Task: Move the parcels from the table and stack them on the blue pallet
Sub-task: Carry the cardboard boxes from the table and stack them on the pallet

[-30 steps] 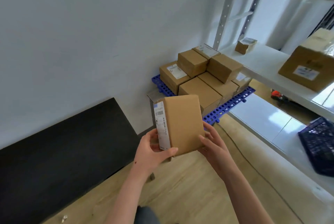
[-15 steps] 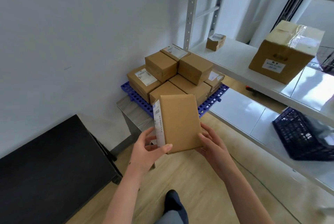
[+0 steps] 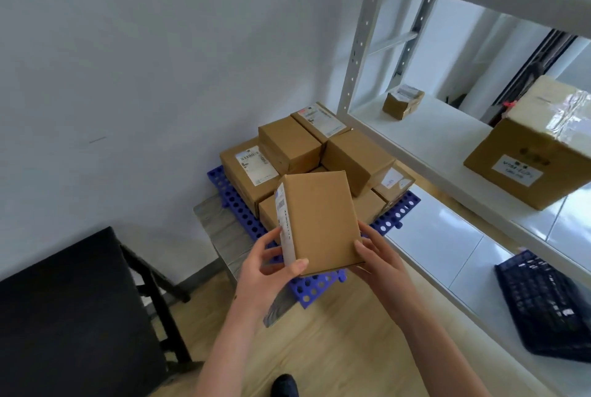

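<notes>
Now nearer the blue pallet (image 3: 238,212) than a second ago: held parcel (image 3: 319,219), hanging just above the pallet's near end. Left hand (image 3: 267,270) wrapping its labelled near-left corner, thumb pressing the top face. Right hand (image 3: 379,257) cupping the near-right edge, fingers curled. Stacked parcels (image 3: 289,143) sitting beyond, on the pallet. Black table (image 3: 73,310) standing left of the pallet.

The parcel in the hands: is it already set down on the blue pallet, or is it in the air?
In the air. The parcel is held by both hands above the blue pallet, resting on nothing.
</notes>
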